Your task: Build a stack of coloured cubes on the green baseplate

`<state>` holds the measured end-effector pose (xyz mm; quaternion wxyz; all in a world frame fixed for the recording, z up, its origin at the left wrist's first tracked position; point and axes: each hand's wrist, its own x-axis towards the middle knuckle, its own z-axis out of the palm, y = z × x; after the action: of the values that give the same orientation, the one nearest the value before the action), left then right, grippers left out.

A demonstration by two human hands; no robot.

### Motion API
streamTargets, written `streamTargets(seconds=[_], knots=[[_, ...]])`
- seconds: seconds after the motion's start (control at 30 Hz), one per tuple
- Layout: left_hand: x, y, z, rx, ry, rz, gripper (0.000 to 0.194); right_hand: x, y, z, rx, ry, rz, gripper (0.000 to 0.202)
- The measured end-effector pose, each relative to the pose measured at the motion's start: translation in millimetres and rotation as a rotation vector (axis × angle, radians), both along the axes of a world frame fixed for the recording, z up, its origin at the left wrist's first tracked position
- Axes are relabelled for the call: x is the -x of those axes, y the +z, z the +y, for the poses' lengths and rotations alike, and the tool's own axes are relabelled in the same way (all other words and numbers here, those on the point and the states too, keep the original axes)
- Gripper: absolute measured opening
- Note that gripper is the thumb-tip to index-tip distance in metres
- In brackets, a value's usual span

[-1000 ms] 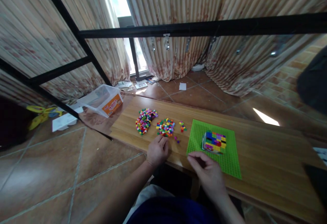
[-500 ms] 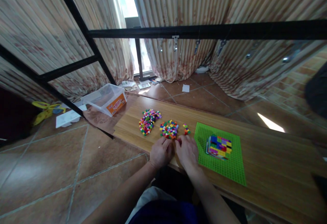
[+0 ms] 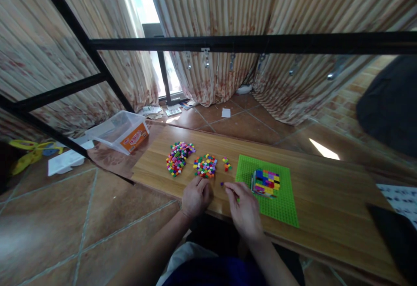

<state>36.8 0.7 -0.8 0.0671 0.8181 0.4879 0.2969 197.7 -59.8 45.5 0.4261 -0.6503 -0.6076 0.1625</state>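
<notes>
Holds the right hand (image 3: 245,211), in a near-closed pinch, just right of a tiny purple brick (image 3: 222,184) on the worktop (image 3: 312,190), nearer than the curled left hand (image 3: 194,198); cannot confirm a grasp in either, nor make out any long axis.

Smooth wood-grain tabletop (image 3: 321,190) with a soft sheen; matt green plastic baseplate (image 3: 282,210), rough with studs. Clear, glossy plastic bin (image 3: 112,136). Pleated cloth curtains (image 3: 221,12). Glazed-looking brown floor tiles (image 3: 120,207). Dark rail (image 3: 182,44), probably painted metal.
</notes>
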Motion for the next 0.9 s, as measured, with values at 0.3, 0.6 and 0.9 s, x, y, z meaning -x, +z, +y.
streamTargets(seconds=[0.3, 0.6, 0.9], knots=[[2, -6.2, 3, 0.000, 0.003, 0.009, 0.017, -70, -9.0, -53, -0.003, -0.350, 0.242, 0.029], [2, -0.5, 2, 0.013, 0.006, 0.018, 0.019, -100, -6.5, -41, 0.018, -0.569, 0.305, 0.038], [1, -0.3, 3, -0.003, 0.012, 0.024, 0.018, -101, -16.0, -31, -0.037, -0.542, 0.200, 0.039]])
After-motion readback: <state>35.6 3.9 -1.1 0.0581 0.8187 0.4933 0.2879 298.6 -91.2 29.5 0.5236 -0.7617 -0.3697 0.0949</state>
